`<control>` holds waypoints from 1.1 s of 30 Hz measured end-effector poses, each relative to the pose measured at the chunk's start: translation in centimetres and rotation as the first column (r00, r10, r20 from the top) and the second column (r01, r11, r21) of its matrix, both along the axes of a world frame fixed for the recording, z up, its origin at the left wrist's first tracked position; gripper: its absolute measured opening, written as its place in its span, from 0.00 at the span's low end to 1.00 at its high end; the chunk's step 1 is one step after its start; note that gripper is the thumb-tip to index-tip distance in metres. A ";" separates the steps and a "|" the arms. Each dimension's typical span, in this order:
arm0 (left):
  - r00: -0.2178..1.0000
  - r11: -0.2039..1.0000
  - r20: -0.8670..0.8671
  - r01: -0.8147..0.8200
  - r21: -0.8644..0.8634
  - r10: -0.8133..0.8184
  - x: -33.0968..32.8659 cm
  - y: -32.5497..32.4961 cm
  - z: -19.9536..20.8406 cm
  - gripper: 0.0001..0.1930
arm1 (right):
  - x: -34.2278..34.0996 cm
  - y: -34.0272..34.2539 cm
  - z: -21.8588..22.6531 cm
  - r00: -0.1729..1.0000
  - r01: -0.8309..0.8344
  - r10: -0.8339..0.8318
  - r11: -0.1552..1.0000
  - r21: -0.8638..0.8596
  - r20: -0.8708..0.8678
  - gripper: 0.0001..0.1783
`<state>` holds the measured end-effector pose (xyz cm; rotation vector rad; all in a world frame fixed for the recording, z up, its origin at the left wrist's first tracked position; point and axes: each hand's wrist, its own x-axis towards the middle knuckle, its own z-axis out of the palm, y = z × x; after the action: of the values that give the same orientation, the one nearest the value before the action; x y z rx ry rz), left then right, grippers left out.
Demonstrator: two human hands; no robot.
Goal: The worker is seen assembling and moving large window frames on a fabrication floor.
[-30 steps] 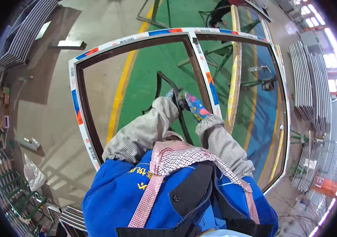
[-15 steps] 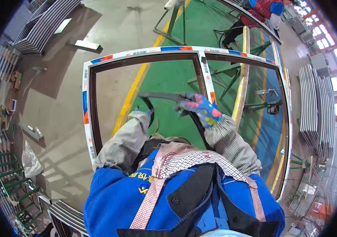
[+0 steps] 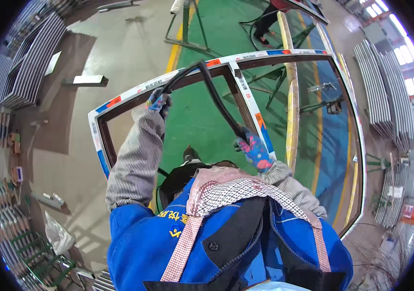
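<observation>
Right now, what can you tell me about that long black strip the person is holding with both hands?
The black strip looks like a flexible rubber cord, thin and dull. It arches up between the two gloved hands: the left hand grips one end against the top rail of the window frame, and the right hand holds it beside the frame's middle bar. More black strip hangs below, near the person's apron.

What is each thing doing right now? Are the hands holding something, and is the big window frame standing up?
Left hand: gloved, raised, closed on the black rubber strip near the frame's top bar.
Right hand: gloved, closed on the strip beside the frame's middle bar.
Black rubber strip: loose, arched between both hands.
Window frame: upright, no glass visible in the left opening, protective tape on.
</observation>
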<state>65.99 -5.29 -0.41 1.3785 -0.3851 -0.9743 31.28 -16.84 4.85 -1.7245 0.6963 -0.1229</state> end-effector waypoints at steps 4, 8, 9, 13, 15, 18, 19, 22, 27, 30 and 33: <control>0.953 0.943 -0.182 -0.189 0.273 0.243 -0.9 -4.5 5.2 0.11 | 0.6 0.8 -1.3 0.912 0.402 -0.411 0.900 -0.170 -0.015 0.21; 0.939 0.863 -0.004 0.317 0.394 -0.343 -0.2 -7.6 1.6 0.09 | 3.0 0.4 -1.5 0.872 0.110 -0.458 0.530 -0.841 -0.175 0.18; 0.868 0.758 0.016 0.423 0.497 -0.496 0.4 -8.7 0.2 0.08 | 2.8 -0.3 -2.9 0.826 -0.038 -0.435 0.591 -0.806 -0.358 0.21; 0.877 0.673 -0.097 0.429 0.602 -0.471 -0.1 -10.7 -0.8 0.15 | 4.2 -1.1 -4.6 0.704 -0.168 -0.436 0.666 -0.727 -0.561 0.16; 0.861 0.652 -0.129 0.463 0.601 -0.492 0.0 -11.8 -3.7 0.16 | 4.4 -1.0 -4.6 0.669 -0.152 -0.468 0.675 -0.722 -0.578 0.15; 0.773 0.526 -0.204 0.575 0.627 -0.601 0.3 -13.2 -4.4 0.18 | 4.9 -2.0 -5.0 0.643 -0.148 -0.474 0.693 -0.706 -0.601 0.13; 0.774 0.488 -0.245 0.576 0.656 -0.584 0.0 -13.5 -3.7 0.17 | 4.9 -1.6 -4.8 0.631 -0.140 -0.482 0.699 -0.701 -0.607 0.12; 0.794 0.500 -0.320 0.583 0.640 -0.517 -0.2 -13.1 -4.3 0.17 | 5.2 -2.4 -4.4 0.653 -0.134 -0.432 0.743 -0.656 -0.622 0.14; 0.902 0.677 -0.226 0.426 0.600 -0.368 -0.6 -13.0 -1.9 0.13 | 2.5 -4.3 -8.5 0.757 0.631 -0.653 0.722 0.282 -0.021 0.27; 0.958 0.802 -0.206 0.279 0.528 -0.197 -1.5 -13.2 -1.7 0.15 | 1.4 -4.7 -9.0 0.621 0.635 -0.781 0.450 0.627 -0.069 0.30; 0.953 0.791 -0.303 0.199 0.579 -0.018 -3.0 -13.0 -2.6 0.14 | 6.8 -2.9 -4.8 0.543 -0.215 -0.401 0.783 -0.583 -0.738 0.36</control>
<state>62.95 -18.25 -2.97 1.7676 0.0877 -1.4549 38.03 -19.72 0.10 -2.3872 1.6342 0.5271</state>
